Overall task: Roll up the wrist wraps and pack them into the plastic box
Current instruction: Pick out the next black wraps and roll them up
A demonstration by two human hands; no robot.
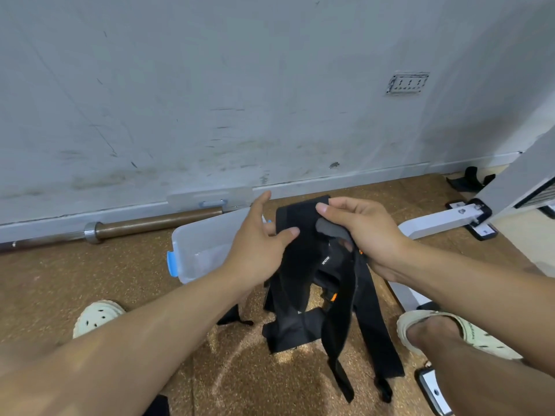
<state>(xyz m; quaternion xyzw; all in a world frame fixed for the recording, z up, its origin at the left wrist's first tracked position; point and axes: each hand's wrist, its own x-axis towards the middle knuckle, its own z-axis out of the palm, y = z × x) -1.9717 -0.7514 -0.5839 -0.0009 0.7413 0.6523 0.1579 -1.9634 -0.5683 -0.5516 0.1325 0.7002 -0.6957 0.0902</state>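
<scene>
1. Black cloth wraps (303, 265) look soft, light and floppy. I think it is best to take one by its top end and roll from there.
2. They are long, flat bands with a bit of orange, all in a bunch.
3. The right hand (365, 235) pinches the bunch at the top. The left hand (258, 244) touches it with straight, spread fingers.
4. The wraps hang down to the floor (60, 280), just beside the clear box (201, 247), which sits open.

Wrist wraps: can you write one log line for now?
right hand: grips wrist wraps | left hand: touches them | plastic box: open | wraps: unrolled
</scene>
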